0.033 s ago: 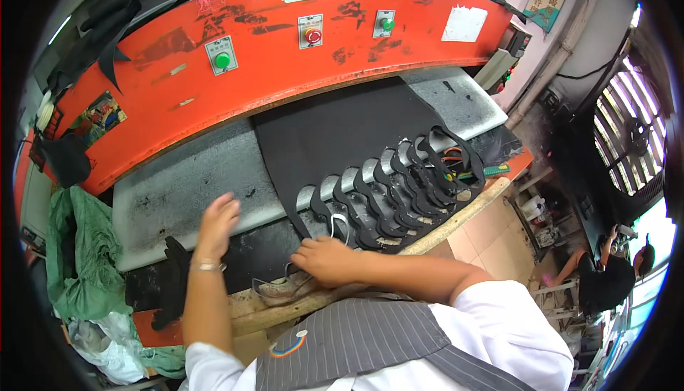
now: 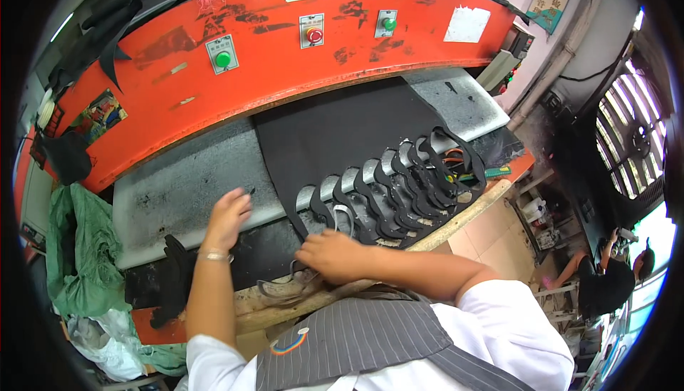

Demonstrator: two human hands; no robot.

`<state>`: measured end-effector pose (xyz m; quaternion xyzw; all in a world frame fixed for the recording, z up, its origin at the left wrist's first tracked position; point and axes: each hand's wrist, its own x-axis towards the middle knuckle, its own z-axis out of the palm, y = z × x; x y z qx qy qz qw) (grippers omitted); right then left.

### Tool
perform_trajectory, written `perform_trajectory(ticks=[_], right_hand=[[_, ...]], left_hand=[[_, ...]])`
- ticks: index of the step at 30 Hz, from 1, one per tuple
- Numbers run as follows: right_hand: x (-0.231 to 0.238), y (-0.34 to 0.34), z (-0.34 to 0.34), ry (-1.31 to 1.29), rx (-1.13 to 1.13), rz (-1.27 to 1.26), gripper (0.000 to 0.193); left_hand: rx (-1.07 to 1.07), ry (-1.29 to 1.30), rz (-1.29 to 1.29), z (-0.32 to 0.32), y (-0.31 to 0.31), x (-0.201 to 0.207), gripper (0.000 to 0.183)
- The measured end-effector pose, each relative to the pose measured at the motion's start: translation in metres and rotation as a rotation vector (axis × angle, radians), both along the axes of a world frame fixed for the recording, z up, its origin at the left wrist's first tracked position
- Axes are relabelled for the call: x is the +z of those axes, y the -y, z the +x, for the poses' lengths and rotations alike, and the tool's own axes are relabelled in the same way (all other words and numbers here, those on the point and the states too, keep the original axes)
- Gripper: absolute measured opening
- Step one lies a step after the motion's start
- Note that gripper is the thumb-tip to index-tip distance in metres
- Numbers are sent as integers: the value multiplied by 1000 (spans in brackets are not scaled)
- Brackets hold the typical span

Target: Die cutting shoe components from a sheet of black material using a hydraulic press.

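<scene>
My right hand (image 2: 335, 257) is closed around the middle of a thin metal loop (image 2: 345, 211) that looks like a cutting die. Part of the loop shows above the fingers and part below, over the front ledge. Just beyond it lies a black sheet (image 2: 342, 124), its near side cut into a row of wavy strips (image 2: 362, 202) with curved gaps between them. Over the front edge of the pale, worn press bed (image 2: 192, 177) hovers my left hand (image 2: 228, 220), empty, its fingers stretched out and slightly blurred.
Behind the bed rises a red machine beam (image 2: 271, 56) with two green buttons and a red one. A worn ledge (image 2: 456, 213) runs along the front. Black scraps (image 2: 174, 277) hang at left beside a green sack (image 2: 82, 248). Another person (image 2: 605, 280) sits far right.
My left hand has shifted slightly to the right and up. My right hand and the metal loop have moved a little to the right and away from me.
</scene>
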<state>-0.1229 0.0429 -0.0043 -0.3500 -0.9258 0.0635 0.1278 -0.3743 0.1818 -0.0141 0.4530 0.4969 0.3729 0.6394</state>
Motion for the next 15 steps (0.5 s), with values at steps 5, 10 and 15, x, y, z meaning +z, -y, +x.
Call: perform_trajectory(ticks=[5,10,15], right_hand=[[78,-38,135,118,-22,-10,48],[74,-122,274,294,-156,150,57],[46,-205,343,332,-157,63,64]], left_hand=[[118,-87,-150,77,-32,-15,30],[119,-492,-82,117,-46,-13,30],[175,-817,50,136,-45,-20,35]])
